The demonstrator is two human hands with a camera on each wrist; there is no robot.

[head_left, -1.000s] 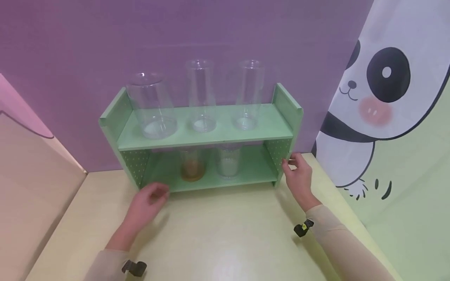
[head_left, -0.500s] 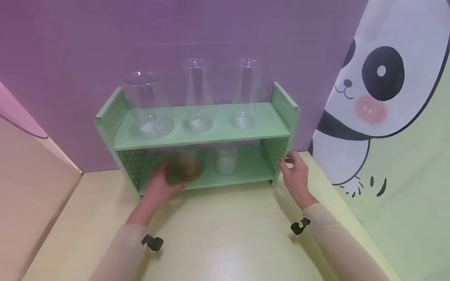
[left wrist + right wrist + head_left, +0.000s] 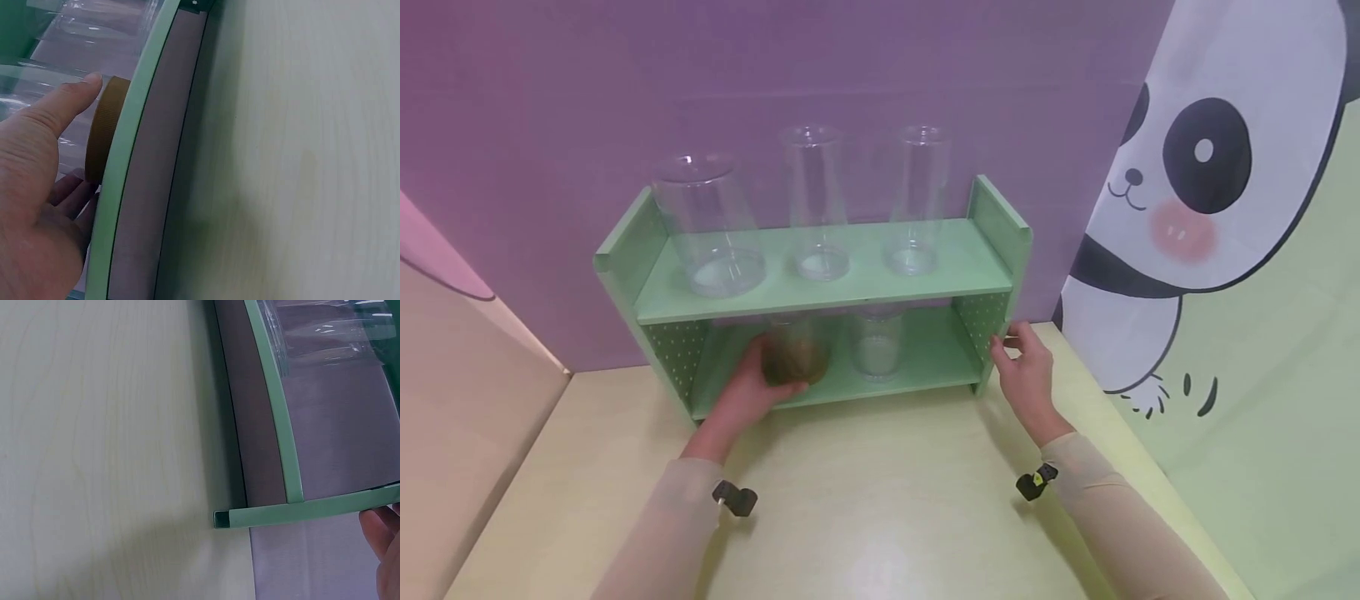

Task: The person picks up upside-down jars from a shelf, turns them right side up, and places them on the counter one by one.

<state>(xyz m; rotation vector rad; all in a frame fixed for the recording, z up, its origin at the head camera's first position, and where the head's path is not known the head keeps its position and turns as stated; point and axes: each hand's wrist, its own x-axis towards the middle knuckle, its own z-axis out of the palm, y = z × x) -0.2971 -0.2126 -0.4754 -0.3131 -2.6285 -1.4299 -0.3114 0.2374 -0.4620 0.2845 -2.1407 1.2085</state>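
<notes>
My left hand (image 3: 752, 387) holds a clear jar with a brown ribbed lid (image 3: 106, 131) on the lower board of a small green shelf (image 3: 827, 292). The lid is at the jar's bottom, right by the board's front edge. Thumb and fingers lie on opposite sides of the jar, whose upper part is shaded by the top board. My right hand (image 3: 1026, 371) grips the front edge of the shelf's right side panel, thumb in front; its other fingers are partly hidden. Beside the held jar, a clear cup (image 3: 877, 346) stands on the same board.
The upper board carries a wide clear container (image 3: 711, 233) and two narrow ones, the middle container (image 3: 816, 208) and the right container (image 3: 917, 204). A purple wall (image 3: 850, 67) rises behind the shelf. The pale wooden table (image 3: 865, 500) extends in front; a panda-patterned wall (image 3: 1195, 233) stands right.
My left hand has moved from the shelf's lower left front edge to the right and inward, and has closed around the brown-lidded jar. The right hand stays at the side panel.
</notes>
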